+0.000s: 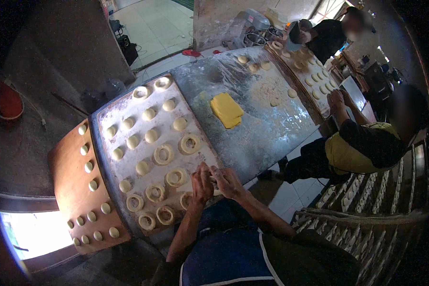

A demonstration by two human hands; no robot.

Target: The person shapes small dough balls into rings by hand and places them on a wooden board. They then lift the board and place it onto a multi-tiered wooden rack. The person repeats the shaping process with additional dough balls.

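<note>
My left hand (202,184) and my right hand (228,183) are close together over the near right corner of a floured board (143,183). Fingers on both hands are curled in; whatever they hold, if anything, is hidden. Rounded dough balls (151,136) and dough rings (163,154) lie in rows on the board. One dough ring (186,199) is partly covered by my left hand. A bit of pale dough (217,192) shows just under my right hand.
A yellow folded slab (227,110) lies on the floury metal table (252,143), near scattered flour (269,90). At left, a brown board (69,176) carries more dough balls. A co-worker (367,148) handles dough on a far board; another person (324,40) stands behind. Racks (362,217) stand at lower right.
</note>
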